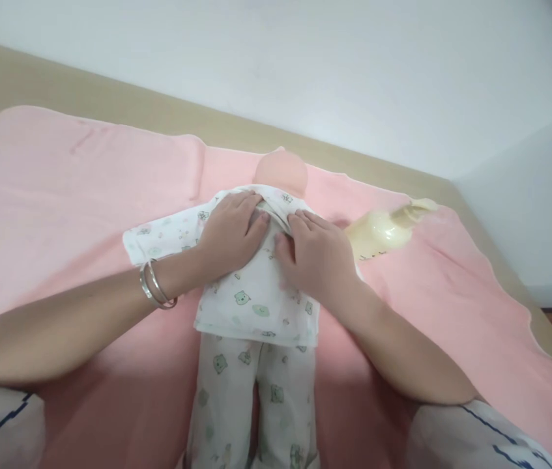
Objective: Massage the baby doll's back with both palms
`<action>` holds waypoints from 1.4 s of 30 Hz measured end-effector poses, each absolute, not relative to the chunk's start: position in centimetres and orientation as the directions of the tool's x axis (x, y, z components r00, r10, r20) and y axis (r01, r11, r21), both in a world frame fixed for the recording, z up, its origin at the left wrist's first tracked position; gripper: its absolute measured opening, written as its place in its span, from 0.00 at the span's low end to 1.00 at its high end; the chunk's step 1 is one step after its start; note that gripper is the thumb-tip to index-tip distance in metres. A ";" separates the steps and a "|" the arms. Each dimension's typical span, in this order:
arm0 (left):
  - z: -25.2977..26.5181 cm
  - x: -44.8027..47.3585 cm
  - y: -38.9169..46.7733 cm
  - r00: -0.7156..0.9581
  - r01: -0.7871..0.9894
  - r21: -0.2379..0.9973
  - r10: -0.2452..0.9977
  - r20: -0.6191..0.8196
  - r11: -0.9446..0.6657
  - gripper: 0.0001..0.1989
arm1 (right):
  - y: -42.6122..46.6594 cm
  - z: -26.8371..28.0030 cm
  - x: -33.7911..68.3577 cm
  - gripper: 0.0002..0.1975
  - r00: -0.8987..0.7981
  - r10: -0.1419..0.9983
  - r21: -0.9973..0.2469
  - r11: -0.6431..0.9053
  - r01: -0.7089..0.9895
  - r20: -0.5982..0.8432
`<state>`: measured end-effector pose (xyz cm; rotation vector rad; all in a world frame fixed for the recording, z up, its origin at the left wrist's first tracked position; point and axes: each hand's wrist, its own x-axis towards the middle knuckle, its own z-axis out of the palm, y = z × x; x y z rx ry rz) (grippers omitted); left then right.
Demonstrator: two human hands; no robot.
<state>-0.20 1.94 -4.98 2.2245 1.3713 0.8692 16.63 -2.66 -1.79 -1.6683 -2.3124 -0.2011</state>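
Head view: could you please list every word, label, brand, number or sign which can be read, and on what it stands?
No text is readable.
Glossy yellowish object: small dark marks on its lower edge, too blurred to say if they are letters.
White shirt and printed trousers: small pictures, some like green animal faces; no legible words.

Tan tabletop (12, 81); pink cloth (109, 163) spread directly on it, edges wavy

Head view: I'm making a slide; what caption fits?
Left hand and right hand on the upper front of a printed white top, matching trousers below, pink cloth underneath.
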 end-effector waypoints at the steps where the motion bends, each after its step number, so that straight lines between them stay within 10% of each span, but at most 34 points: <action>1: -5.0 -0.2 1.9 0.330 0.655 0.608 0.894 0.305 -0.449 0.28 | -2.1 -1.8 16.9 0.19 -0.292 0.915 -0.086 0.327 0.941 0.279; 12: -4.7 -0.1 2.0 0.340 0.666 0.584 0.886 0.314 -0.463 0.27 | -0.2 -3.2 17.8 0.28 -0.243 0.939 -0.231 0.299 0.926 0.242; 21: -2.6 0.5 -1.5 0.487 0.789 0.286 0.837 0.248 -0.544 0.28 | -0.2 -2.0 17.7 0.19 -0.261 0.946 -0.201 0.298 0.933 0.191; 33: -2.6 -0.2 1.5 0.487 0.686 0.566 0.867 0.110 -0.457 0.30 | -3.0 0.8 16.3 0.12 -0.245 0.967 -0.055 0.249 0.967 0.075; 42: -3.4 -0.1 1.8 0.455 0.714 0.515 0.874 0.174 -0.474 0.31 | -2.3 2.2 18.1 0.17 -0.270 0.960 -0.347 0.230 0.909 -0.071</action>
